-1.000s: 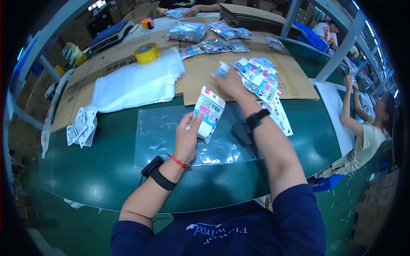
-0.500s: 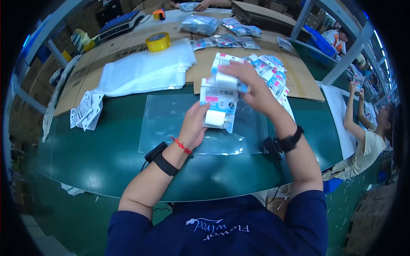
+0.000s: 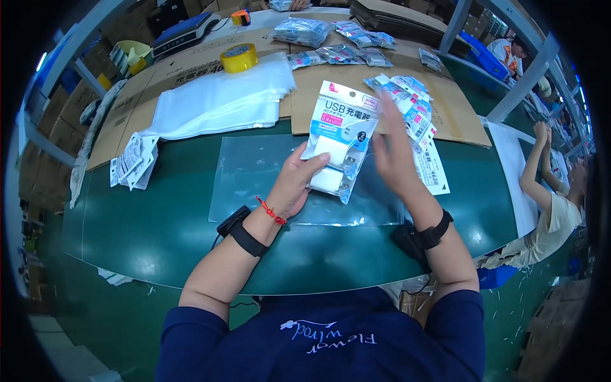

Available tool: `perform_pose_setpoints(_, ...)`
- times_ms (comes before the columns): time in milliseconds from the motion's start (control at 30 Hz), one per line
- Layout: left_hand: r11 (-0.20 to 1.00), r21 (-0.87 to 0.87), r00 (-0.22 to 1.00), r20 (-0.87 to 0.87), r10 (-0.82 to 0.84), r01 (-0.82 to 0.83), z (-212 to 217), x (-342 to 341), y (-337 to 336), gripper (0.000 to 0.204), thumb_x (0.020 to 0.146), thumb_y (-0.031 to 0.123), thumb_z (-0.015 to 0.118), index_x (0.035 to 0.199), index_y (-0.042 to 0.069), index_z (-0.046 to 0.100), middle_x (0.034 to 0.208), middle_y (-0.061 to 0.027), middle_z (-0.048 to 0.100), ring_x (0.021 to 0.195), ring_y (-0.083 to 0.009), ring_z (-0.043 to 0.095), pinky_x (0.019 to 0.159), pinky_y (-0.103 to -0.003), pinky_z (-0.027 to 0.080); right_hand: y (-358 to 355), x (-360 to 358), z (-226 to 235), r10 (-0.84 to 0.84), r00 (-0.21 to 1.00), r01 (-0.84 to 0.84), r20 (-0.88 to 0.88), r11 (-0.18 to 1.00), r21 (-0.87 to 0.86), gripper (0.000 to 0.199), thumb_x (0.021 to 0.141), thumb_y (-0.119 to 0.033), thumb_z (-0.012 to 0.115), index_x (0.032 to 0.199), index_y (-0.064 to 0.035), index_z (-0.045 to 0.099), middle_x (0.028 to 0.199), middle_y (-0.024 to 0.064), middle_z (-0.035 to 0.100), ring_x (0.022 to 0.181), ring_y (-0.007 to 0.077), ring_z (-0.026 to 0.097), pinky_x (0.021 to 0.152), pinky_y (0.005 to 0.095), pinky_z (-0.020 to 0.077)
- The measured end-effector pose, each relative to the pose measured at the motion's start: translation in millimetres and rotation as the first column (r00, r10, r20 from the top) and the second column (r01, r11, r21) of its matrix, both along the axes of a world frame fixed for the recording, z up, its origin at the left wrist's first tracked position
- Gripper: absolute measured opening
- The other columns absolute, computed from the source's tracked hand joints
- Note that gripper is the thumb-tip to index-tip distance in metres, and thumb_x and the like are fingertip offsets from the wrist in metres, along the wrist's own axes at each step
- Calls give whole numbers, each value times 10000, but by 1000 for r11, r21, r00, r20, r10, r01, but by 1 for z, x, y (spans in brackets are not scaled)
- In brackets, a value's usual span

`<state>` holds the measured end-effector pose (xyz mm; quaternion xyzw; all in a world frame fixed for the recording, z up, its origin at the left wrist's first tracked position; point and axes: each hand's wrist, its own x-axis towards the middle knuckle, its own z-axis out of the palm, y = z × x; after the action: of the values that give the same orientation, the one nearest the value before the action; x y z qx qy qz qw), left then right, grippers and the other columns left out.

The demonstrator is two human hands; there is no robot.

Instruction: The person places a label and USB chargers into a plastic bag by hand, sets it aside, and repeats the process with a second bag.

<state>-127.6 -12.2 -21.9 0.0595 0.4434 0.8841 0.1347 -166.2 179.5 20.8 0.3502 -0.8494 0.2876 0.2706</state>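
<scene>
The left hand (image 3: 299, 178) clamps two overlapping flat, glossy plastic packets (image 3: 342, 137) containing boxy white plugs. The right hand (image 3: 394, 153), blurred, fingers extended, no longer covers the upper packet; it is just beside.

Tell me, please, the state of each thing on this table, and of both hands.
Left hand: closed on packets
Right hand: open, blurred; contact unclear
Charger packets: held, overlapping
Packet pile: loosely heaped
Clear plastic sheet: spread flat
Translucent bags: stacked, right ends uneven
Yellow tape roll: lying on its side
White cards: loosely fanned
</scene>
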Motion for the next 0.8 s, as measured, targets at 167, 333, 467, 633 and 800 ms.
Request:
perform_pose_setpoints(167, 999, -20, 996, -83, -29, 27, -3, -5, 0, 448, 869, 180, 647, 1254, 43, 466, 1161, -63, 580, 1044, -150, 580, 900, -309, 457, -3, -1, -5, 310, 827, 198, 468, 620, -759, 409, 889, -133, 572, 1283, -59, 495, 1246, 76, 563, 1193, 204, 469, 1030, 404, 337)
perform_pose_setpoints(333, 958, -205, 947, -293, 135, -200, -15, -5, 4, 470, 885, 205, 626, 1285, 40, 442, 1217, -79, 543, 1052, -162, 575, 910, -315, 451, -6, 11, 4, 548, 450, 146, 705, 734, -664, 338, 890, -165, 603, 1201, -37, 567, 1162, 60, 616, 1029, 157, 582, 951, 367, 403)
perform_pose_setpoints(467, 985, -96, 987, -86, 133, -141, -7, -11, -10, 490, 909, 245, 588, 1316, 37, 410, 1256, -109, 509, 1079, -207, 567, 931, -360, 456, -17, 16, 17, 187, 955, -134, 229, 964, -229, 335, 840, -111, 617, 1175, -109, 608, 1188, 49, 613, 1113, 225, 564, 1026, 445, 345)
perform_pose_setpoints(633, 871, 439, 938, 151, -313, 221, 33, -2, -22, 444, 926, 177, 518, 1325, 31, 388, 1233, -136, 515, 1101, -262, 558, 939, -416, 475, -7, 23, 5, 430, 902, -388, -46, 853, 349, 521, 736, -35, 628, 1244, -126, 555, 1329, 53, 510, 1288, 286, 415, 1084, 503, 266)
perform_pose_setpoints(800, 938, 331, 974, 161, -162, 102, -2, -10, -27, 428, 905, 91, 480, 1315, 31, 373, 1228, -153, 512, 1106, -280, 556, 934, -425, 487, -8, 25, 9, 382, 924, -348, 9, 833, 431, 636, 701, -28, 633, 1310, -131, 484, 1404, 91, 418, 1317, 294, 363, 1082, 491, 275)
